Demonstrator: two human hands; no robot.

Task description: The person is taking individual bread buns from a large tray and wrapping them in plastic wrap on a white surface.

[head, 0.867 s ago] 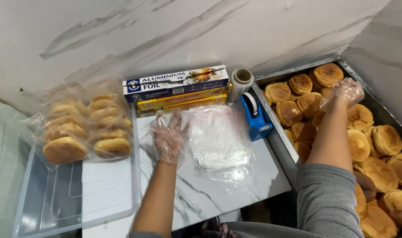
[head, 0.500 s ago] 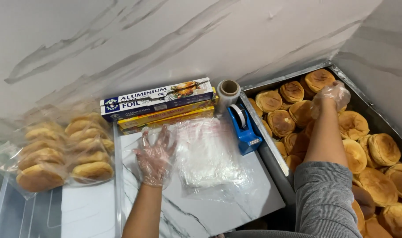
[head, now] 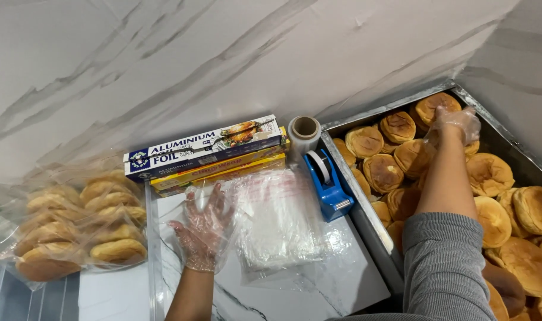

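Buns already sealed in clear bags [head: 75, 229] sat stacked at the far left, resting partly on a metal tray [head: 21, 300], and they looked like the finished share of the work. Just right of them, the left hand [head: 202, 229], in a thin clear glove, lay flat with fingers spread on the marble counter [head: 318, 285], touching the left edge of a pile of empty bags [head: 280, 223] and gripping nothing. Behind the pile, against the wall, lay a blue foil box [head: 202, 145] on top of a yellow wrap box [head: 223, 169], with a roll of cling film [head: 305, 134] standing upright beside them. A blue tape dispenser [head: 329, 184] sat just right of the pile. Farther right, a deep metal bin [head: 366, 220] held many loose buns [head: 384, 172], clearly the larger share yet to be bagged. The right hand [head: 455, 125], also gloved, reached to the back of the bin, fingers curled down onto a bun [head: 437, 107]; whether it had actually closed on that bun could not be told.
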